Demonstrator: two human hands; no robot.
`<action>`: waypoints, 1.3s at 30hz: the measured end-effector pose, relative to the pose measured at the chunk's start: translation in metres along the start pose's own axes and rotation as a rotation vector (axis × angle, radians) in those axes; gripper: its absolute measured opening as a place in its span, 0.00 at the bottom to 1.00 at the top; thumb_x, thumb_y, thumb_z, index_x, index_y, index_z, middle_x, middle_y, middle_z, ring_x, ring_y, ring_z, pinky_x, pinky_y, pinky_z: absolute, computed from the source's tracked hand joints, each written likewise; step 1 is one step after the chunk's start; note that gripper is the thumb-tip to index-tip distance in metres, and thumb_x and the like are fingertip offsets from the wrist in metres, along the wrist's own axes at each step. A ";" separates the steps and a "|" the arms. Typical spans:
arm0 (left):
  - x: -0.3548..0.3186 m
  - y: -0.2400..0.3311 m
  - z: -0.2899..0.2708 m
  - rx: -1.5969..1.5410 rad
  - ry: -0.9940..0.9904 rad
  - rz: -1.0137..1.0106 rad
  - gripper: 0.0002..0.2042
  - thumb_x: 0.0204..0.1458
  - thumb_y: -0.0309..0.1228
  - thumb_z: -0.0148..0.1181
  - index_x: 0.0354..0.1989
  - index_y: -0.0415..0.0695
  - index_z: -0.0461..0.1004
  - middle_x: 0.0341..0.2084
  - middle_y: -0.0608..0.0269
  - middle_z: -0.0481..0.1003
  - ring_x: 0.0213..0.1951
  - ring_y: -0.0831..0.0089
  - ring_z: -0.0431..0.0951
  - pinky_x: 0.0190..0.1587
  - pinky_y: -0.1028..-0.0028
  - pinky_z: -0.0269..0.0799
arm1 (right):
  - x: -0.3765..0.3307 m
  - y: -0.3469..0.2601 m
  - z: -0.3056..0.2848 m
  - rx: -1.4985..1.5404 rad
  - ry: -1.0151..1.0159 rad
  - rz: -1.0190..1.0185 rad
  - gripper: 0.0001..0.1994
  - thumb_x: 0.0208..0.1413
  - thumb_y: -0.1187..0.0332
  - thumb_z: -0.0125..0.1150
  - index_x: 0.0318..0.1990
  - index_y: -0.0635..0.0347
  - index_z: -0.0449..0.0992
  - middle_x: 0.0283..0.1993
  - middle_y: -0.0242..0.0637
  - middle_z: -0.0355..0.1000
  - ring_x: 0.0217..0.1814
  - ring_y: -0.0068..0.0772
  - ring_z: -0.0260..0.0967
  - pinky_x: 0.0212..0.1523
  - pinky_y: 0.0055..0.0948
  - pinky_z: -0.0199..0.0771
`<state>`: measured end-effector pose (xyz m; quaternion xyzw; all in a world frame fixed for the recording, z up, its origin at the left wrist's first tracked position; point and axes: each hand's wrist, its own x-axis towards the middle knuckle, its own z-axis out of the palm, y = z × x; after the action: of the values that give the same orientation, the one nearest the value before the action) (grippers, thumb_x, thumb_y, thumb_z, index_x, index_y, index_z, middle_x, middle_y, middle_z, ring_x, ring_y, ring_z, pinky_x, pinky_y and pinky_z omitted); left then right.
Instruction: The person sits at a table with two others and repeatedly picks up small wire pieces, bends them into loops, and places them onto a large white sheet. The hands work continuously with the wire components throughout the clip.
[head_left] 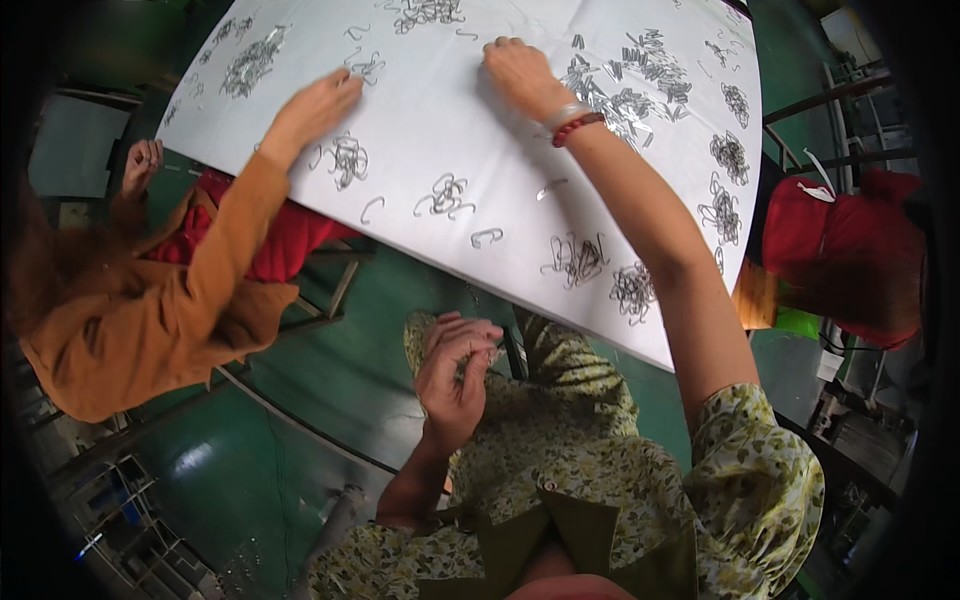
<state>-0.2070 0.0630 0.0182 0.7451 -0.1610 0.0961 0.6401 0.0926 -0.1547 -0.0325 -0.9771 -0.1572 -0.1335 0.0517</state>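
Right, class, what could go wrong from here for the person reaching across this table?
The right forearm could brush the hook pile off the table, since that pile sits close to the near edge. The red bracelet might snag or scatter the straight metal pieces lying beside the right hand.

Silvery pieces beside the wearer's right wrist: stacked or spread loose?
Spread loose: the silvery pieces lie scattered at varied angles on the white table.

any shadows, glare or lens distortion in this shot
Head view: the white table has edges bowed by fisheye distortion, corners go black; head view: soft shadow beside the right forearm, pale glare on the green floor.
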 end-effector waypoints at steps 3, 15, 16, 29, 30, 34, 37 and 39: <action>0.004 0.012 -0.004 0.004 -0.013 0.056 0.07 0.50 0.14 0.57 0.34 0.39 0.70 0.33 0.56 0.78 0.38 0.62 0.78 0.51 0.60 0.67 | -0.048 0.014 -0.033 0.186 0.110 -0.009 0.12 0.46 0.83 0.51 0.40 0.67 0.68 0.38 0.54 0.71 0.45 0.55 0.68 0.42 0.43 0.72; -0.019 0.036 0.007 -0.058 0.063 0.168 0.03 0.53 0.20 0.57 0.35 0.39 0.71 0.32 0.58 0.78 0.38 0.67 0.77 0.53 0.60 0.66 | -0.186 0.020 -0.101 0.312 -0.187 0.058 0.09 0.55 0.73 0.57 0.41 0.65 0.79 0.36 0.47 0.72 0.38 0.46 0.72 0.42 0.38 0.73; -0.021 0.040 0.007 -0.046 0.051 0.174 0.03 0.54 0.20 0.57 0.35 0.39 0.71 0.32 0.58 0.78 0.38 0.67 0.77 0.53 0.60 0.65 | -0.181 0.011 -0.101 0.290 -0.127 0.043 0.09 0.55 0.73 0.57 0.41 0.64 0.79 0.36 0.47 0.72 0.38 0.46 0.72 0.42 0.38 0.73; -0.031 0.053 0.015 -0.032 0.032 0.144 0.03 0.52 0.18 0.58 0.34 0.36 0.72 0.31 0.56 0.77 0.37 0.68 0.76 0.42 0.70 0.71 | -0.164 -0.005 -0.071 0.405 -0.086 -0.100 0.08 0.49 0.79 0.54 0.37 0.68 0.75 0.28 0.48 0.74 0.30 0.43 0.73 0.35 0.36 0.73; -0.031 0.053 0.015 -0.014 0.016 0.174 0.04 0.52 0.17 0.59 0.34 0.36 0.72 0.31 0.57 0.77 0.37 0.68 0.76 0.42 0.71 0.71 | -0.172 -0.016 -0.089 0.518 -0.061 -0.012 0.09 0.50 0.78 0.57 0.40 0.67 0.75 0.28 0.46 0.74 0.29 0.38 0.72 0.33 0.34 0.72; -0.036 0.046 0.018 0.022 -0.001 0.209 0.05 0.49 0.16 0.61 0.33 0.36 0.74 0.31 0.59 0.77 0.36 0.70 0.76 0.39 0.73 0.72 | -0.234 -0.075 -0.165 1.111 -0.201 0.335 0.10 0.55 0.70 0.62 0.42 0.64 0.80 0.37 0.36 0.78 0.36 0.21 0.73 0.38 0.25 0.73; -0.045 0.035 0.026 -0.065 0.000 0.087 0.05 0.49 0.16 0.62 0.34 0.36 0.75 0.31 0.61 0.77 0.35 0.74 0.75 0.37 0.76 0.72 | -0.295 -0.120 -0.203 1.421 -0.178 0.362 0.04 0.54 0.76 0.63 0.37 0.64 0.80 0.34 0.31 0.76 0.38 0.16 0.71 0.39 0.19 0.74; -0.045 0.037 0.030 -0.116 0.004 -0.019 0.05 0.48 0.18 0.64 0.33 0.37 0.76 0.30 0.62 0.78 0.33 0.75 0.76 0.36 0.76 0.72 | -0.308 -0.141 -0.208 1.566 -0.076 0.338 0.05 0.53 0.79 0.62 0.38 0.65 0.79 0.36 0.32 0.74 0.38 0.18 0.71 0.38 0.18 0.74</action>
<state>-0.2639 0.0337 0.0322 0.7080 -0.1582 0.0819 0.6834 -0.2855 -0.1410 0.0900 -0.6716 -0.0569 0.0586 0.7364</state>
